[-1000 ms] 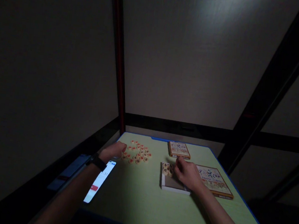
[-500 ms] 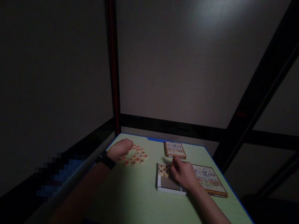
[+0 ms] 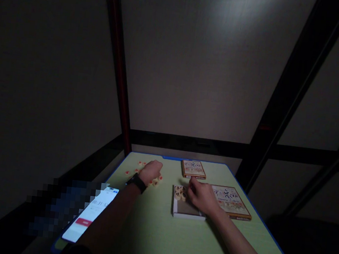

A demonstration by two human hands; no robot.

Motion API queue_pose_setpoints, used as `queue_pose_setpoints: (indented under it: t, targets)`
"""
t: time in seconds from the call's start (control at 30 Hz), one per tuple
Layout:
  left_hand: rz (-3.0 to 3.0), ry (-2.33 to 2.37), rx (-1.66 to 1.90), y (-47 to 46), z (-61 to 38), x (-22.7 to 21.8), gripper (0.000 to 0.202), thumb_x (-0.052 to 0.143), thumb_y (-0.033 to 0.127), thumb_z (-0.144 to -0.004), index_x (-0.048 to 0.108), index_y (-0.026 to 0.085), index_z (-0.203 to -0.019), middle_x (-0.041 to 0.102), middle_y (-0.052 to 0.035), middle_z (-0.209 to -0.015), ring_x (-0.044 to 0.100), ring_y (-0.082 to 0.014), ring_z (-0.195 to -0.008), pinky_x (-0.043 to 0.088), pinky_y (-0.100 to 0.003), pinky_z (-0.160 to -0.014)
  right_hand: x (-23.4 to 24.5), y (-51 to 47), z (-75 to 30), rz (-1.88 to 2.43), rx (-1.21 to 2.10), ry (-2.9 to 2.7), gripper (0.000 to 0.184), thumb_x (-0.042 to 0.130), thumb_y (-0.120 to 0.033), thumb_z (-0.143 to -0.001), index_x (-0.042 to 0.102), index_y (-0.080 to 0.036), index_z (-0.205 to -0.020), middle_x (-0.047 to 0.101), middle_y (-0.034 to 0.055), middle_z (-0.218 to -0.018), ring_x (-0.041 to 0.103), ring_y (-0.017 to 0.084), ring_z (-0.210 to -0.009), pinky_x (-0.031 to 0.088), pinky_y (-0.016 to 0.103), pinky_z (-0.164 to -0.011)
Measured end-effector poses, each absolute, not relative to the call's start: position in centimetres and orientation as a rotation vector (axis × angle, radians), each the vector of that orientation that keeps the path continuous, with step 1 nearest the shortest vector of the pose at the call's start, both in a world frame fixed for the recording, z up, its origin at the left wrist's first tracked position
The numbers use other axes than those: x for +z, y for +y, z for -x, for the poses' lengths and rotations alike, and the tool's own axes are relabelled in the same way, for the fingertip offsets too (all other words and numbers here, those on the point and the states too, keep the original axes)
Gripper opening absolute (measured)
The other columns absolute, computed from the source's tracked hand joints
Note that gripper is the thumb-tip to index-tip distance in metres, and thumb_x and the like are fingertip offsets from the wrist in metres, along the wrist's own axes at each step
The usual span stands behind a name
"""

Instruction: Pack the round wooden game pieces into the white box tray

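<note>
Over the scattered Chinese chess pieces point(image 3: 155, 182) on the left of the table, my left hand point(image 3: 151, 171) is closed, fingers curled under. A black watch sits on that wrist. What the fingers hold is hidden from me. My right hand point(image 3: 201, 195) is closed in a pinch above the far right part of an open shallow box point(image 3: 189, 210). Several round pieces with dark characters point(image 3: 178, 193) stand in its far left corner. Whatever lies between my right fingertips does not show.
A printed Chinese chess box lid point(image 3: 232, 202) lies right of the open box, partly behind my right hand. Another printed box point(image 3: 193, 169) lies farther back. A lit phone point(image 3: 90, 213) with a timer rests at the left edge of the green table point(image 3: 152, 234).
My left hand has moved right across the scattered pieces, uncovering some at the left. My right hand stays over the open box. The view has shifted slightly, and the phone now shows.
</note>
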State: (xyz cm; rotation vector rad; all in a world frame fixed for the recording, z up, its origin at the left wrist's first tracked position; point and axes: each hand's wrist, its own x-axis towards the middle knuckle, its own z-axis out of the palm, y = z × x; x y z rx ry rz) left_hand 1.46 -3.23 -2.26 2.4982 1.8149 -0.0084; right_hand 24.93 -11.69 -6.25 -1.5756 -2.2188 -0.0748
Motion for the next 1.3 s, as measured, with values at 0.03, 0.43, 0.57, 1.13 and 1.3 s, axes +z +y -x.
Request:
queue_pose_setpoints:
  t: [0.03, 0.43, 0.57, 1.13, 1.3]
  targets:
    - [-2.506, 1.832, -0.034, -3.2, -1.7, -2.2, 0.026, 0.058, 0.007, -0.080, 0.070, 0.012, -0.103, 0.070, -0.0198, -0.111, 0.066, -0.0279, -0.109, 0.051, -0.033, -0.093, -6.2, -11.7, -24.9, 1.578, -0.070, -2.213, 0.009, 0.049, -0.022, -0.087, 0.058, -0.020, -0.089, 0.072, 0.0035, -0.074, 0.063, 0.018, -0.061, 0.023, 0.027, -0.057]
    - [-2.521, 1.933, -0.068, -3.9, -3.0, -2.0, 0.031, 0.055, 0.004, -0.083, 0.069, 0.008, -0.110, 0.069, -0.0222, -0.113, 0.066, -0.0286, -0.111, 0.052, -0.034, -0.094, -6.0, -11.8, -24.9, 1.580, -0.065, -2.207, 0.008, 0.051, -0.022, -0.087, 0.058, -0.020, -0.089, 0.072, 0.0033, -0.073, 0.062, 0.017, -0.060, 0.023, 0.026, -0.057]
    - [-2.516, 1.923, -0.052, -4.0, -3.1, -1.9, 0.033, 0.055, 0.001, -0.081, 0.069, 0.006, -0.110, 0.070, -0.0237, -0.110, 0.067, -0.0307, -0.109, 0.053, -0.036, -0.092, -6.0, -11.8, -24.9, 1.592, -0.068, -2.215, 0.009, 0.050, -0.022, -0.088, 0.059, -0.020, -0.089, 0.073, 0.0040, -0.074, 0.064, 0.018, -0.062, 0.024, 0.026, -0.057]
    - [-1.902, 1.192, 0.827, -8.6, -4.8, -2.5, 0.034, 0.073, 0.024, -0.069, 0.067, 0.015, -0.102, 0.074, -0.0047, -0.083, 0.070, -0.0178, -0.074, 0.052, -0.023, -0.062, -6.5, -12.5, -23.6, 0.906, 0.171, -2.108, 0.031, 0.055, -0.024, -0.093, 0.058, -0.020, -0.124, 0.066, 0.0113, -0.111, 0.066, 0.021, -0.092, 0.053, 0.031, -0.081]
    - [-1.671, 1.068, 0.827, -9.3, -4.8, -3.9, 0.033, 0.076, 0.018, -0.064, 0.065, 0.014, -0.094, 0.071, -0.0032, -0.075, 0.069, -0.0171, -0.070, 0.050, -0.023, -0.061, -6.5, -12.5, -23.7, 0.922, 0.187, -2.146, 0.024, 0.050, -0.026, -0.097, 0.066, -0.020, -0.114, 0.069, 0.0104, -0.099, 0.066, 0.020, -0.086, 0.054, 0.031, -0.078]
